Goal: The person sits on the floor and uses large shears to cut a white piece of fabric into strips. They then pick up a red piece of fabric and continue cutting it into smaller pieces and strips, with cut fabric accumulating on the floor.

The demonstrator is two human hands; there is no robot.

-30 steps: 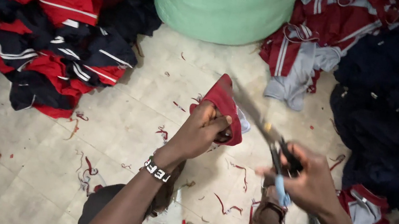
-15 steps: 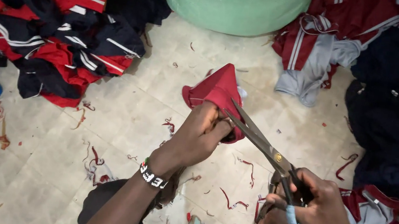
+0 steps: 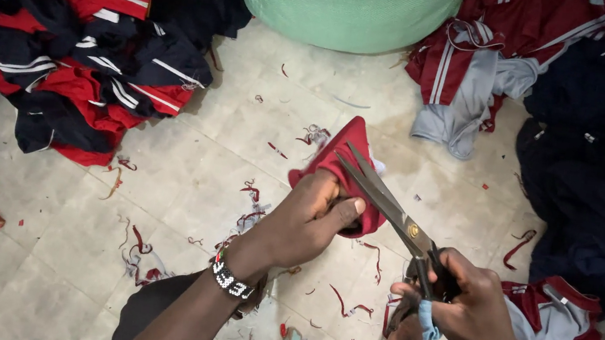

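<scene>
1. The left hand (image 3: 307, 221) is clamped around a small red piece of fabric (image 3: 346, 164), fingers curled tight on its lower part and the thumb pressed along the edge nearest the blades. The cloth is held up above the tiled floor (image 3: 60, 239), near the middle of the view.
2. The right hand (image 3: 467, 309) has its fingers closed through the handles of a pair of scissors (image 3: 391, 205); the blades lie slightly apart over the red cloth. The risk here is the left thumb: it sits just beside the lower blade, and a hasty closing could nip it.
3. The cloth is bunched, so the blades could catch a hidden fold and cut more than the edge in sight.
4. Where the blade tips end is hard to judge against the red; they may lie on the fabric rather than around it.
5. Loose red thread scraps (image 3: 249, 190) lie scattered about and could snag in the blades.
</scene>
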